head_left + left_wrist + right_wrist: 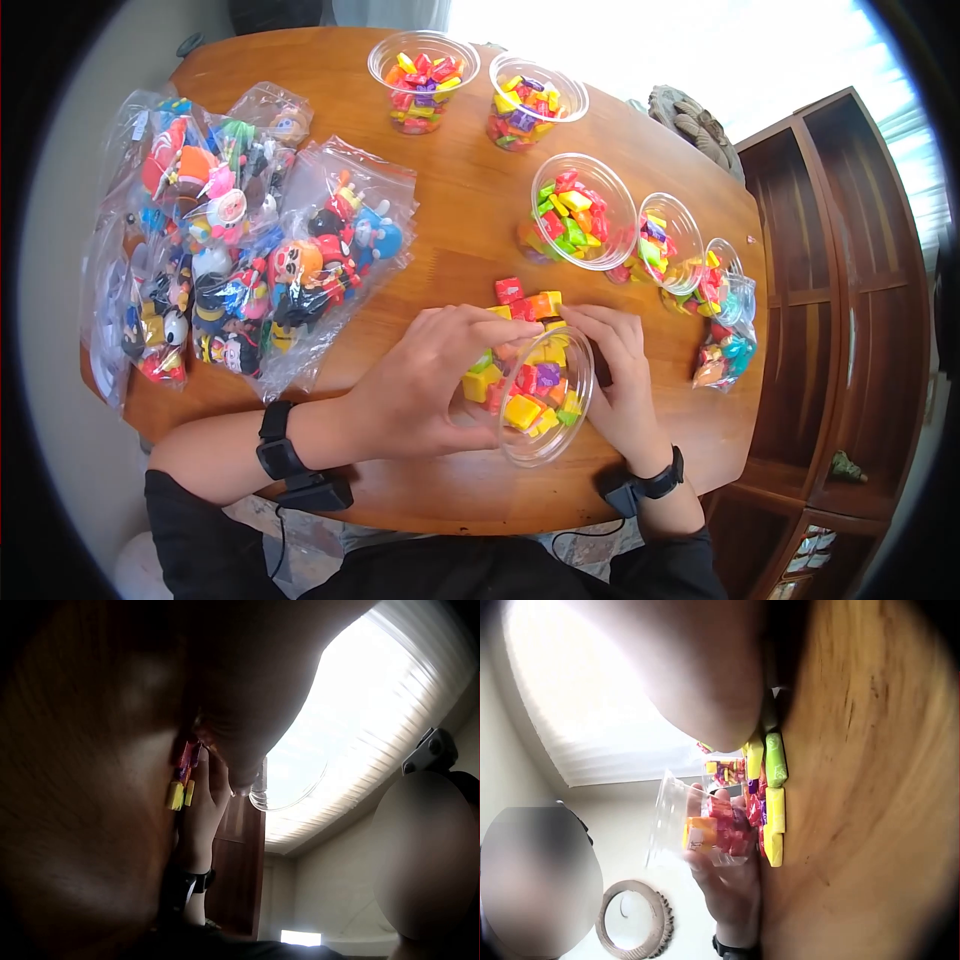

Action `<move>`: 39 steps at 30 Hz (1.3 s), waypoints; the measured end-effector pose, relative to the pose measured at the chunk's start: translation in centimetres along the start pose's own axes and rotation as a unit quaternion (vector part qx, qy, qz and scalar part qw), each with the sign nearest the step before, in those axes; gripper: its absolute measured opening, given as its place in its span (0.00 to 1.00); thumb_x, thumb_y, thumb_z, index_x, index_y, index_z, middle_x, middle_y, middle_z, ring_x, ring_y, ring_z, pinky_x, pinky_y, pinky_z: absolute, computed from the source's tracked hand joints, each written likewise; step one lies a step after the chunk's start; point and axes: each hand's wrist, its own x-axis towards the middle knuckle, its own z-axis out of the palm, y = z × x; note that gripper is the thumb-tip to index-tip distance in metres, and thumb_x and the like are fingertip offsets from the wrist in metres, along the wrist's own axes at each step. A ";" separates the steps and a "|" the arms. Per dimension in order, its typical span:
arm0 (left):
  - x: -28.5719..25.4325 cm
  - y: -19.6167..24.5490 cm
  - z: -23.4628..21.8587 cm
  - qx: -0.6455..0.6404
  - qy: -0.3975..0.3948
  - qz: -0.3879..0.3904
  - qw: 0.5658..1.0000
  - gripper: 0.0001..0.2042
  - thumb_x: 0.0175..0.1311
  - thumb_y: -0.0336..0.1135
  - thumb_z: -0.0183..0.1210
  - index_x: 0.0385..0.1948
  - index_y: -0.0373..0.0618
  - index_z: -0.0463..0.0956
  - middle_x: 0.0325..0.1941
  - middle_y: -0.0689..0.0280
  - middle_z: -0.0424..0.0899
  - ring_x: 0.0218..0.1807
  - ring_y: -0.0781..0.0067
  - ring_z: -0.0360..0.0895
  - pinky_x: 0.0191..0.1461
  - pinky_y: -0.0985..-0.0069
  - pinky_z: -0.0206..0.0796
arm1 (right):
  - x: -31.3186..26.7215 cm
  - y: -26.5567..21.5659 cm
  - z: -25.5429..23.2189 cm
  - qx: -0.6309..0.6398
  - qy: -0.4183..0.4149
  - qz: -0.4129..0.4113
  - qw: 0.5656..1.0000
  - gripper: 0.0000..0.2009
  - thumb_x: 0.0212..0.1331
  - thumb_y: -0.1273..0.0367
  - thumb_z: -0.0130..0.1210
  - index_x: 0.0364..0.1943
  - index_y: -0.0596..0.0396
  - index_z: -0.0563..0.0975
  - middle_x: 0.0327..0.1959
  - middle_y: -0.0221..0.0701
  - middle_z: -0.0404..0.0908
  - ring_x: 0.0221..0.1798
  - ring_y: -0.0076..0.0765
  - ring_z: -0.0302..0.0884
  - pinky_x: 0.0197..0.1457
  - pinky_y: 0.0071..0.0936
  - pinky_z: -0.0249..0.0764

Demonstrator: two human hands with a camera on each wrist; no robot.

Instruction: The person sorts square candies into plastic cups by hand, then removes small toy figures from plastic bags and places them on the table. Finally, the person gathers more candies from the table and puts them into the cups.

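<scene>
The left hand (259, 682) loomed dark above; below it, the right hand (201, 817), a black band (178, 889) at its wrist, lay beside yellow and red pieces (177, 796) on the shadowed table (90, 780); a clear cup (259, 796) showed its curved rim against a bright window (330, 720); a blurred head (427, 855) stood opposite.

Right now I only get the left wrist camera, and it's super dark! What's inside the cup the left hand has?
Observer: Wrapped candies! The left hand grips a clear cup, and red and orange ones show through its side.
Operator: Yum! Are there other cups I can't see?
Observer: Yes, the head view shows five more cups on the table, all with candies in them.
Operator: Whoa! And what's over on the person's left side?
Observer: Plastic bags full of colorful toy figures, lying past the left hand.
</scene>
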 end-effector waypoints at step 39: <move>0.0 0.0 -0.2 0.031 -0.017 0.008 0.999 0.44 0.52 0.43 0.85 0.73 0.45 0.72 0.65 0.55 0.82 0.66 0.49 0.79 0.69 0.57 0.68 | -0.8 -1.8 -0.5 0.085 -0.039 0.017 0.995 0.19 0.55 0.74 0.80 0.50 0.53 0.86 0.50 0.37 0.81 0.52 0.45 0.78 0.51 0.36 0.78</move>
